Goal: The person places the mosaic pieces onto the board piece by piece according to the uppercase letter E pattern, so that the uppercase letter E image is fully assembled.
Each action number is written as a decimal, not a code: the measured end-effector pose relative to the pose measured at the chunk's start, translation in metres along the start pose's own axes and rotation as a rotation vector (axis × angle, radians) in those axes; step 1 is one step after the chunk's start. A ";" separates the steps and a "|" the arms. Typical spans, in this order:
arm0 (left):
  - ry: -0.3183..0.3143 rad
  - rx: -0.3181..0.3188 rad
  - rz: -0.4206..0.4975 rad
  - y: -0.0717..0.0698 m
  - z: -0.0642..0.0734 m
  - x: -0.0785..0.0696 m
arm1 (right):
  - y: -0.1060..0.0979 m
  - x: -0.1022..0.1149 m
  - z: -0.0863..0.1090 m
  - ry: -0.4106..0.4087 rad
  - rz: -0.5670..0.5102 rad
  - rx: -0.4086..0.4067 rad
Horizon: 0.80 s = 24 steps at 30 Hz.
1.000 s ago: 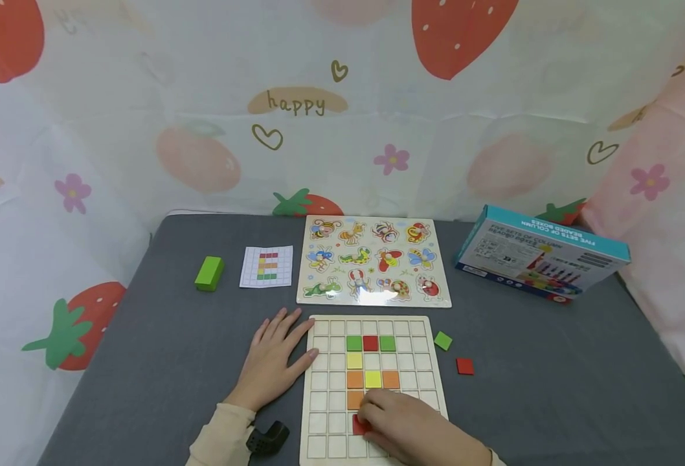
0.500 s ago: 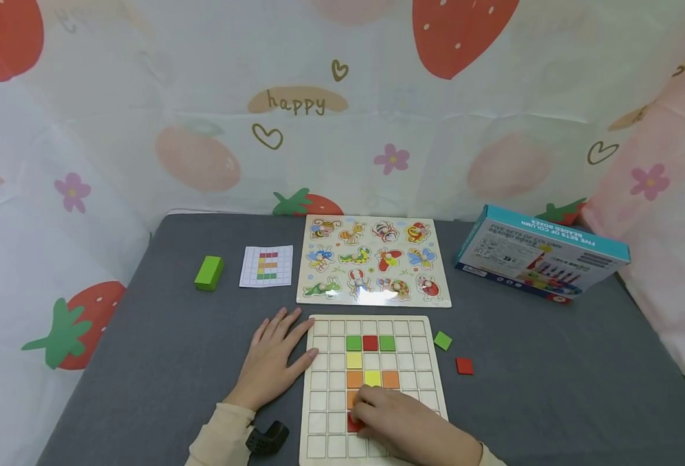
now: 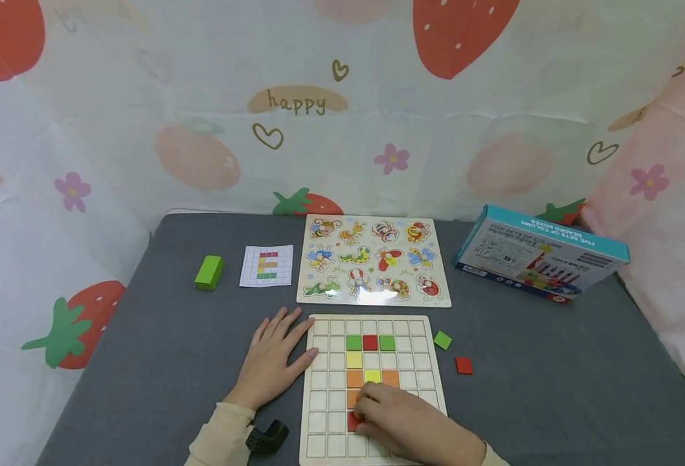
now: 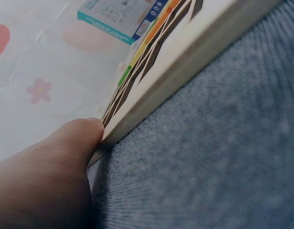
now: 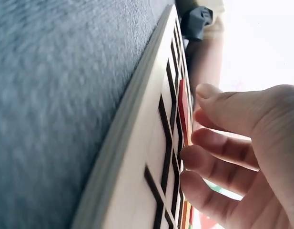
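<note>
In the head view, a wooden grid board (image 3: 326, 424) holds coloured square tiles in some of its cells. My left hand (image 3: 272, 362) lies with fingers spread at the board's left side. Its thumb (image 4: 85, 136) touches the board's edge in the left wrist view. My right hand (image 3: 403, 417) is over the lower part of the board, fingers bent, fingertips at a red tile (image 3: 353, 422). In the right wrist view this red tile (image 5: 183, 109) lies flat in its cell, with the thumb apart from it; whether another fingertip touches it I cannot tell. Above it sits an orange tile (image 3: 352, 398).
A loose green tile (image 3: 443, 340) and a loose red tile (image 3: 464, 366) lie right of the board. Behind it are an insect puzzle board (image 3: 373, 261), a pattern card (image 3: 266, 266) and a green block (image 3: 209, 272). A cardboard box (image 3: 543, 252) stands at the back right.
The red tile under my right fingers has moved slightly left and up, from a skewed position into its cell. My right hand shifted slightly with it; the left has stayed still.
</note>
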<state>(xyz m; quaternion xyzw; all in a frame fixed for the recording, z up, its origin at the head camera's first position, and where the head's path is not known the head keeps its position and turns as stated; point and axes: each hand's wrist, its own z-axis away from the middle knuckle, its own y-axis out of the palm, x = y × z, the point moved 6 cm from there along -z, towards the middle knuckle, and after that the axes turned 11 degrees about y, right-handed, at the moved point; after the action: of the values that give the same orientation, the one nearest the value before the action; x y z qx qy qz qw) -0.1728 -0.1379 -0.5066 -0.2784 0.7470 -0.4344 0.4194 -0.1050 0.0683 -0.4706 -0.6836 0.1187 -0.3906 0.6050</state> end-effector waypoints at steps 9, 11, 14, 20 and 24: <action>-0.011 0.014 0.000 0.000 0.000 0.000 | -0.029 -0.031 0.015 0.073 -0.037 -0.174; -0.011 0.015 -0.001 0.000 0.000 0.000 | -0.038 -0.042 0.021 0.085 -0.058 -0.217; -0.007 0.010 -0.002 0.000 0.000 0.000 | -0.050 -0.060 0.028 0.131 -0.071 -0.259; -0.004 0.007 -0.004 0.000 0.000 0.000 | -0.069 -0.098 0.039 0.294 -0.049 -0.331; -0.005 0.005 -0.003 0.001 0.000 0.001 | -0.074 -0.115 0.041 0.369 -0.028 -0.373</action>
<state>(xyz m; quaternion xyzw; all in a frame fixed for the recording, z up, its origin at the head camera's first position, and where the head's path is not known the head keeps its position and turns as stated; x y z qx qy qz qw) -0.1731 -0.1383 -0.5081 -0.2795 0.7443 -0.4362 0.4215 -0.1766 0.1889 -0.4459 -0.7022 0.2873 -0.4884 0.4311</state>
